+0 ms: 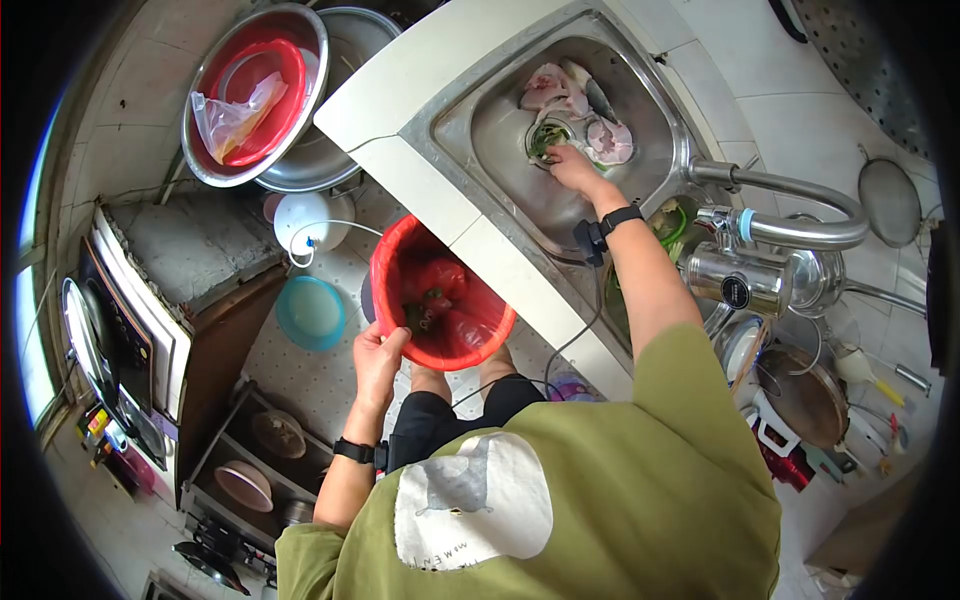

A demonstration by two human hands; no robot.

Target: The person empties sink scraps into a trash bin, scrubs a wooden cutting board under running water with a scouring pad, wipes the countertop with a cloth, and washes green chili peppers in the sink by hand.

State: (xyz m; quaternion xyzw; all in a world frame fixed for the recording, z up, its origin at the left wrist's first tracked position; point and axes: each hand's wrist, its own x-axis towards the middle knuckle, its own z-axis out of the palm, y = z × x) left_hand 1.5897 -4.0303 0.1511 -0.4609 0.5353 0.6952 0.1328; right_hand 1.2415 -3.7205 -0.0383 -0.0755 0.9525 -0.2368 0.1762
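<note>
Well outstretched, right hand (573, 170) at greens (549, 136), left hand (379, 355) pinching bucket rim (384, 258)

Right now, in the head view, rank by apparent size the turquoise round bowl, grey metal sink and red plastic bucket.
1. Grey metal sink, largest
2. Red plastic bucket
3. Turquoise round bowl, smallest

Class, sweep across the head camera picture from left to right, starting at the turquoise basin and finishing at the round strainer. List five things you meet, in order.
Turquoise basin → red bucket → right hand → curved faucet → round strainer.
</note>
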